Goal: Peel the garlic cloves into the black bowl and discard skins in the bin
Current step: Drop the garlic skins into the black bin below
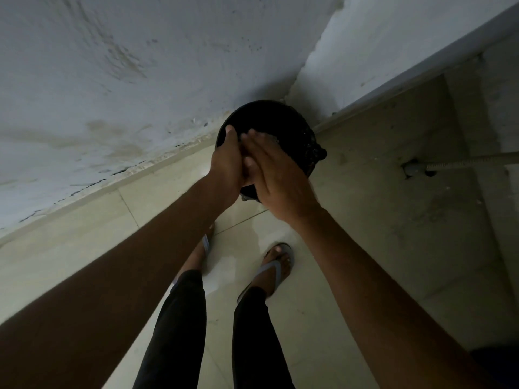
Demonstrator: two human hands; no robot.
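A black round bin (302,136) stands on the floor in the corner of two walls. Both my hands are held over its mouth, palm against palm. My left hand (228,160) has its fingers straight, its fingertips over the bin's left rim. My right hand (278,175) lies flat against it, fingers straight and pointing up-left. A few pale garlic skins (273,138) show at my right fingertips, over the dark inside of the bin. What lies between the palms is hidden. No bowl or garlic cloves are in view.
A stained white wall (112,80) runs along the left. A tiled recess (421,164) with a grey pipe stub and hose (415,167) is on the right. My feet in grey sandals (276,269) stand on the pale floor tiles just short of the bin.
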